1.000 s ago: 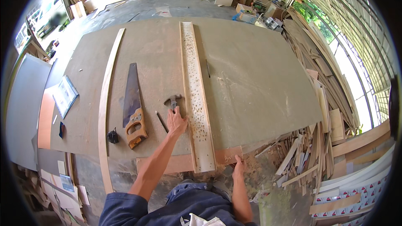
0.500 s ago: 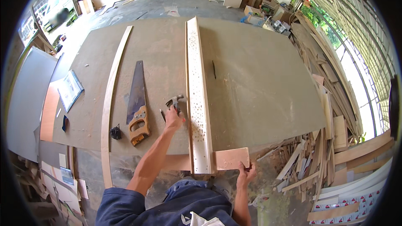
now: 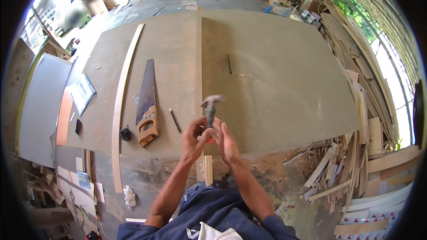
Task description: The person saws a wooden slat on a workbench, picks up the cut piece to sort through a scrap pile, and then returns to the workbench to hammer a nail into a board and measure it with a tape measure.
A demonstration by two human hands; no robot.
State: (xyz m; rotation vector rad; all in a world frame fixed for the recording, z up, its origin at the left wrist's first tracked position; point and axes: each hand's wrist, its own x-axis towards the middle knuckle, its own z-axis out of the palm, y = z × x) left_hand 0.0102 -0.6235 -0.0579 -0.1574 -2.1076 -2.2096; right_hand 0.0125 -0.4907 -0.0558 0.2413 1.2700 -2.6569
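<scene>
Above the near edge of the workbench, my left hand and my right hand come together around the handle of a claw hammer. Its metal head points away from me, slightly blurred, and a bit of red shows low on the handle between my fingers. Beneath them a long narrow wooden strip runs away from me across the bench. Close to my body, a short pale wood piece sticks out past the bench edge. Left of my hands lie a pencil-like stick and a handsaw with a wooden grip.
A long thin batten and a small black object lie at the left of the workbench. A dark slender stick rests at its middle. Scrap wood is piled at the right, and a clear-covered booklet sits far left.
The hammer has moved right and nearer, from my left hand alone to between both hands. My right hand has left the short board. The white speckled face of the long piece no longer shows.
</scene>
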